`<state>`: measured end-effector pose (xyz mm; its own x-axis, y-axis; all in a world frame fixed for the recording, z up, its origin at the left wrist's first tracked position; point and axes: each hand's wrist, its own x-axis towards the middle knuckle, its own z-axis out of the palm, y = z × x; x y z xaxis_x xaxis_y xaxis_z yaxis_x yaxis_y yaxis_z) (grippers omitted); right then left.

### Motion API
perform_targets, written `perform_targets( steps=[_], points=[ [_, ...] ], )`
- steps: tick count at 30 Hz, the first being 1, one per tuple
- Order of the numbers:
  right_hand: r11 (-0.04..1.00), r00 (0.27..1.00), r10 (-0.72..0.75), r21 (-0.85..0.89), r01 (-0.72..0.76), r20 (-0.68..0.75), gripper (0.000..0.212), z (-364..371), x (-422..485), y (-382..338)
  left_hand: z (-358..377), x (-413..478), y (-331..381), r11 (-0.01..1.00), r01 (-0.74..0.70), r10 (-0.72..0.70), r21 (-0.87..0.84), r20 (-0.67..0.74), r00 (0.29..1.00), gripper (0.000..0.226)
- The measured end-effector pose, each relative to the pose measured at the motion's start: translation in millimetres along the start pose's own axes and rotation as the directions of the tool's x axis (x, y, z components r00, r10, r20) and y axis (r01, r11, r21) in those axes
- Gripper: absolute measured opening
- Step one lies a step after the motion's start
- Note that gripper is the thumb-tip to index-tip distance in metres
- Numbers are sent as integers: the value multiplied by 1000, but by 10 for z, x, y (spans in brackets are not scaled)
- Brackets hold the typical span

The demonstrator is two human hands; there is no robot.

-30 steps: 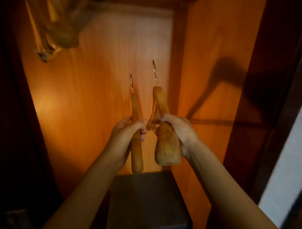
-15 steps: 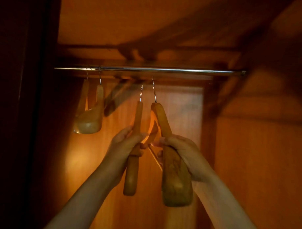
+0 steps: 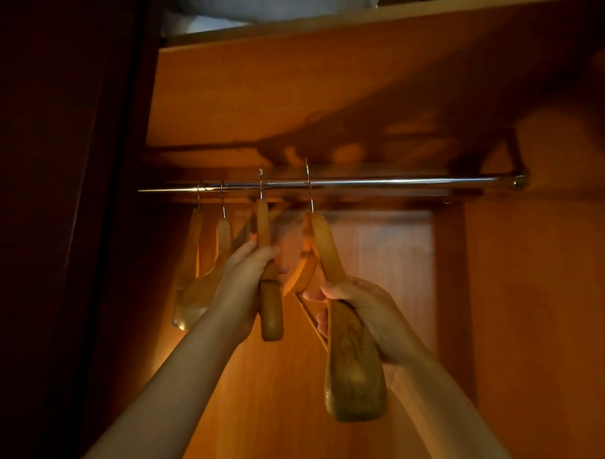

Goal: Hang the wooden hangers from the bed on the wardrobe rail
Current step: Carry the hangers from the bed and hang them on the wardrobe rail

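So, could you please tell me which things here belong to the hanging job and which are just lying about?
Job: left hand, gripping the left hanger; right hand, gripping the right hanger; rail; two hung hangers at its left end.
Lying about: shelf above the rail; white fabric on it.

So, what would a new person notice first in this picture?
Two raised hands in the middle: the left hand grips one wooden hanger, the right hand a second hanger, their hooks up at the metal rail. Two other hangers already hang at the rail's left end, in a dim orange wardrobe.
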<state>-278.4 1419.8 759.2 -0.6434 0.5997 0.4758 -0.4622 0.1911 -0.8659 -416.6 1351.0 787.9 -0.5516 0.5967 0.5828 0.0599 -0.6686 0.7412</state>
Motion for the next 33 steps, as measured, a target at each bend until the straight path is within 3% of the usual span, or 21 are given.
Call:
perform_targets(
  steps=[3,7,10,20,24,29,33],
  points=[
    [1000,1000,-11,-18,11,14,35,40,78,8,-2,133,17,999,47,-48,26,12,999,12],
    [1000,1000,-12,-4,12,17,31,48,149,-4,21,268,17,994,82,-80,-77,26,996,19],
    [1000,1000,-5,-8,5,22,31,33,191,-19,28,361,8,996,82,-81,-28,38,996,8],
    [998,999,21,-58,-19,43,28,40,544,-26,-77,585,-66,983,166,-165,-73,9,986,18],
    [998,999,37,-57,-35,35,34,163,725,20,-199,596,-140,988,155,-154,-21,24,988,11],
    [996,997,74,56,-76,34,29,321,906,48,-350,649,-166,983,172,-170,-68,31,985,7],
    [988,993,94,119,-103,78,11,415,929,60,-389,744,-179,976,189,-187,-105,23,982,7]
  ],
)
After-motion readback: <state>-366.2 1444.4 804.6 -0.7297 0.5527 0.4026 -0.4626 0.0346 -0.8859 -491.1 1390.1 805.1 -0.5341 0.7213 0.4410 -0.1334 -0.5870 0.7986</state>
